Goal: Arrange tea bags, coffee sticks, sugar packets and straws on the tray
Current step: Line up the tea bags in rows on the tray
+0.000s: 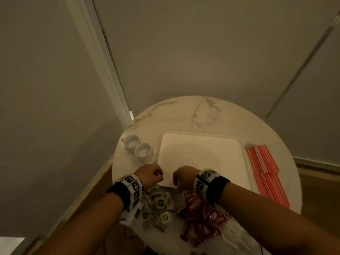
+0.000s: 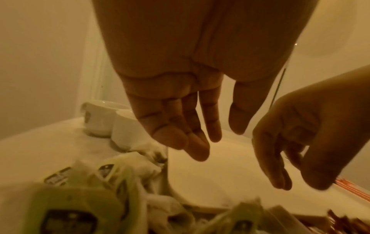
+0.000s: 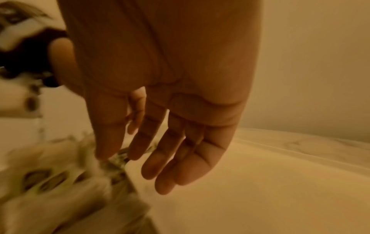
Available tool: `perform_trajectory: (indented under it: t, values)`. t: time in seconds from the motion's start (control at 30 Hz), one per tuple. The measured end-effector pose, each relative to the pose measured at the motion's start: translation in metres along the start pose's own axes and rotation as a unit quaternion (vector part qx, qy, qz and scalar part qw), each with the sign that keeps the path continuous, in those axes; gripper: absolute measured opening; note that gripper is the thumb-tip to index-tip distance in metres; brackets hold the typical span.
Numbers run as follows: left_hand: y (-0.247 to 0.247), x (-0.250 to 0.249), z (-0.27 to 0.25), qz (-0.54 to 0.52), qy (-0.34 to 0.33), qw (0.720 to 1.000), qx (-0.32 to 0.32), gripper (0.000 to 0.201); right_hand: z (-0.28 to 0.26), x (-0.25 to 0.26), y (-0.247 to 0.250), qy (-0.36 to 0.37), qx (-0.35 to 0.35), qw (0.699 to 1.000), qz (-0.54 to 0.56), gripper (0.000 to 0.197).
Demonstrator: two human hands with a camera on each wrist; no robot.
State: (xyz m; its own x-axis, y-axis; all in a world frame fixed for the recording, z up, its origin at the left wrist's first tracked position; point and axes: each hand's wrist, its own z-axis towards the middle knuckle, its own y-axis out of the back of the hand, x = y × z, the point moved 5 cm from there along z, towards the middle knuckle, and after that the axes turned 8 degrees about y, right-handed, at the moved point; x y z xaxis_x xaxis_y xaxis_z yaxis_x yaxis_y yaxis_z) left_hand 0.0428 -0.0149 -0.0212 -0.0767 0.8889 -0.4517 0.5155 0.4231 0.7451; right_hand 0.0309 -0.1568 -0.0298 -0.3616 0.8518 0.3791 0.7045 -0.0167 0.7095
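Note:
A white rectangular tray (image 1: 200, 144) lies in the middle of a round marble table, with nothing on the part I can see. Tea bags with green tags (image 1: 160, 207) are heaped at the table's near edge, and red coffee sticks (image 1: 198, 212) lie beside them on the right. Red straws (image 1: 265, 172) lie right of the tray. My left hand (image 1: 154, 175) and right hand (image 1: 181, 176) hover side by side over the tray's near edge. In the left wrist view the left hand (image 2: 218, 142) hangs relaxed and empty. The right hand (image 3: 136, 158) also holds nothing, its fingers straight above the tray (image 3: 270, 190).
Two white cups (image 1: 137, 147) stand left of the tray, close to the left hand. Pale packets (image 1: 230, 233) lie blurred at the near right. A wall closes in behind the table and its rim drops off on all sides.

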Motion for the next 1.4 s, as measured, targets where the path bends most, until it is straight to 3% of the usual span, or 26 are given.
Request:
perform_trajectory:
  t: [0.1, 0.23, 0.5, 0.6, 0.73, 0.83, 0.93, 1.1, 1.2, 1.4]
  values:
    - [-0.012, -0.003, 0.005, 0.034, -0.011, 0.998, 0.05, 0.025, 0.005, 0.008, -0.025, 0.019, 0.055, 0.995, -0.086, 0.044]
    - [-0.016, -0.006, 0.009, 0.076, -0.048, 0.994, 0.061, 0.025, 0.006, 0.01, -0.048, 0.032, 0.027, 0.99, -0.135, 0.065]
    - [-0.026, -0.001, 0.013, 0.11, -0.065, 0.989, 0.079, 0.024, 0.007, 0.011, -0.056, 0.002, -0.019, 0.988, -0.156, 0.048]
    - [-0.027, -0.005, 0.008, 0.1, -0.068, 0.99, 0.07, 0.027, 0.001, 0.004, -0.046, -0.015, -0.031, 0.994, -0.106, 0.036]
    - [-0.021, -0.016, -0.002, 0.062, -0.08, 0.992, 0.071, 0.035, -0.02, -0.001, -0.011, -0.021, -0.126, 0.992, 0.021, 0.028]
    - [-0.004, -0.029, -0.006, -0.015, -0.076, 0.994, 0.07, 0.03, -0.038, -0.003, 0.017, 0.01, -0.208, 0.963, 0.17, 0.019]
    - [0.012, -0.046, -0.01, -0.151, -0.064, 0.985, 0.046, 0.02, -0.056, -0.01, 0.043, 0.051, -0.267, 0.932, 0.241, 0.009]
    - [0.032, -0.071, -0.015, -0.277, -0.055, 0.959, -0.02, 0.014, -0.077, -0.027, 0.075, 0.069, -0.313, 0.889, 0.326, 0.027]
    - [0.041, -0.088, -0.018, -0.369, -0.071, 0.926, -0.035, 0.024, -0.087, -0.036, 0.089, 0.075, -0.319, 0.881, 0.342, 0.03]
    - [0.048, -0.095, -0.007, -0.388, -0.076, 0.914, -0.089, 0.02, -0.09, -0.048, 0.11, 0.096, -0.337, 0.85, 0.394, 0.026]
